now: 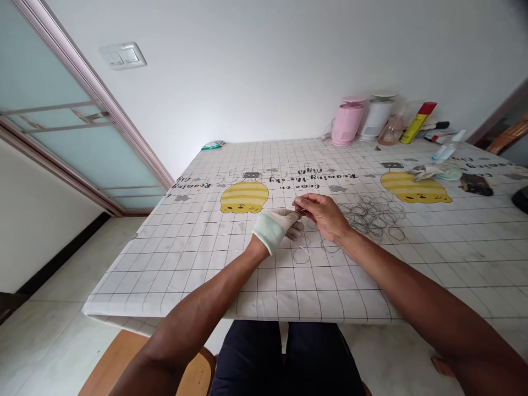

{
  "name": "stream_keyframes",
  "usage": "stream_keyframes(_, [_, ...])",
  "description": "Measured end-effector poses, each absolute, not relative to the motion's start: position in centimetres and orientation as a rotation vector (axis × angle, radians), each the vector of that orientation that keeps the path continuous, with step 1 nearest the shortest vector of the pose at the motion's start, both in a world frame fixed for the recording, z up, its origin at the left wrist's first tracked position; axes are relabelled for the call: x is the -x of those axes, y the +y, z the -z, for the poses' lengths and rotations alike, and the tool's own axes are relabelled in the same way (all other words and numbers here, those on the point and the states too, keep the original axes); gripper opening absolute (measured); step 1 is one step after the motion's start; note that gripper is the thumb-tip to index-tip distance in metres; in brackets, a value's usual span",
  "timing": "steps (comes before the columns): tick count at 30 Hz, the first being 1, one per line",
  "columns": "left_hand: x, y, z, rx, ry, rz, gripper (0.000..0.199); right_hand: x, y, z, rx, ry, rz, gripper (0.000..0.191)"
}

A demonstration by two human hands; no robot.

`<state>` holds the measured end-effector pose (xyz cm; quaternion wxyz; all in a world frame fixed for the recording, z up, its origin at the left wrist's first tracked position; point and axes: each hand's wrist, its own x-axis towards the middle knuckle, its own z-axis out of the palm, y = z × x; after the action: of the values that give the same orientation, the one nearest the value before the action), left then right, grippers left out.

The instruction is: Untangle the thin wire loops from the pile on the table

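Observation:
My left hand [282, 223], in a white work glove with a pale green cuff, is closed in a pinch above the table. Bare and also pinching, my right hand [325, 214] meets it fingertip to fingertip. A thin bit of wire glints between the two hands; its full shape is hidden by my fingers. Below them lies a thin wire ring [301, 255]. Beside and behind my right wrist spreads a tangled pile of similar wire rings [373, 214].
A checked tablecloth [185, 275] covers the table. Along the wall stand a pink device [347, 122], a white device [375, 118], and a yellow spray can with red cap [417, 124]. To the right lie a glove [437, 171], a clear bottle [449, 147] and a dark box [476, 185].

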<state>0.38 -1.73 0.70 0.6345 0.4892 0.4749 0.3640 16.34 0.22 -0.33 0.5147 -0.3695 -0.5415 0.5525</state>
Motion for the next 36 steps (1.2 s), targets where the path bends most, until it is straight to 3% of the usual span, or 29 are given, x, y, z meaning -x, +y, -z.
stream_keyframes(13, [0.3, -2.5, -1.7, -1.552, 1.713, -1.026, 0.025, -16.7, 0.6, -0.1, 0.708, -1.294, -1.554, 0.039])
stream_keyframes(18, [-0.4, -2.4, -0.5, -1.973, 2.028, -0.906, 0.029, -16.0, 0.2, 0.2, 0.884, -1.287, -1.359, 0.041])
stream_keyframes(27, [-1.2, -2.4, -0.3, -2.131, 1.989, -0.745, 0.028, -13.8, -0.9, -0.1, 0.984, -1.307, -0.912, 0.034])
stream_keyframes(36, [-0.5, -1.7, -0.6, -1.614, 1.714, -0.976, 0.032, -13.7, -0.8, 0.0, 0.802, -1.229, -1.206, 0.033])
